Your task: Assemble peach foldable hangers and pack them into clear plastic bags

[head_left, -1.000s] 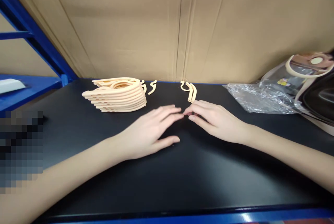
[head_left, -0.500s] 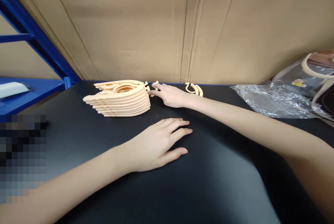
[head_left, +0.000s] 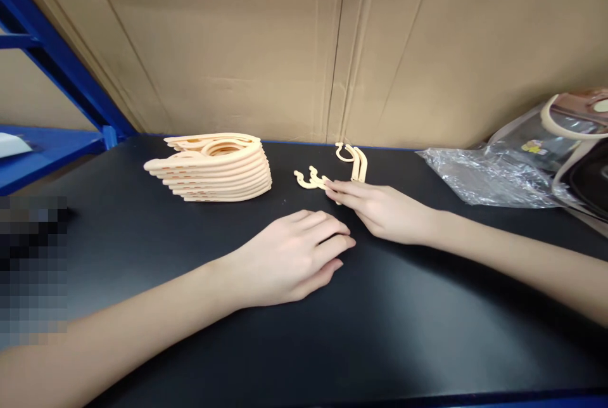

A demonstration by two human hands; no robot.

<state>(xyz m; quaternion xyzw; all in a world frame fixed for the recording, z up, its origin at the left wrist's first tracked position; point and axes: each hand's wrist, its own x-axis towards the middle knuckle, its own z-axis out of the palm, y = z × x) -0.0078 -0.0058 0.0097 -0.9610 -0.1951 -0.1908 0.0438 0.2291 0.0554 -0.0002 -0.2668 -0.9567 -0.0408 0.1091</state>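
A brown wall [head_left: 228,47] stands behind a black table [head_left: 427,332]. Left of centre sits a cream stack [head_left: 218,173]. Mid-frame, the left hand [head_left: 294,256] has its fingers slightly apart. Above it, hooks [head_left: 306,185] stretch left from the nearer right hand [head_left: 382,208]; its fingers are together, but I can't tell if they pinch.

The right hand [head_left: 382,210] touches cream hooks [head_left: 317,181] near stacked cream hangers [head_left: 223,175].
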